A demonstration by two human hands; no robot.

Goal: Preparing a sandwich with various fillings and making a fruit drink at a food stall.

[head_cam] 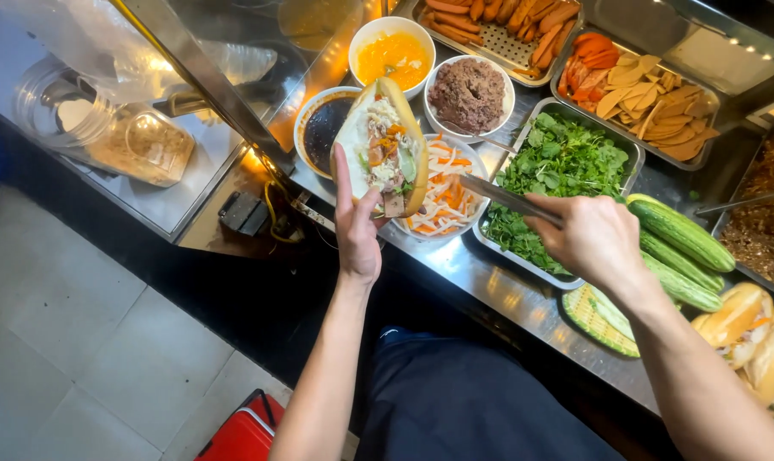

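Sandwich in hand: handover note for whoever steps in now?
Left hand: holds the split baguette sandwich open over the bowls, already filled with meat, pickles and herbs.
Right hand: grips metal tongs, tips over the bowl of pickled carrot and radish.
Nearby: tray of greens, whole cucumbers, finished sandwiches at far right.
Left: sandwich not yet closed or set down.

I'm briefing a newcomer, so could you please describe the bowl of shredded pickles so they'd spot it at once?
Start at the steel tray of leafy greens on the counter. Directly left of it sits a white bowl of shredded pickles, under the tongs. Unlike neighbouring bowls of sauce or minced meat, it holds orange and white strips.
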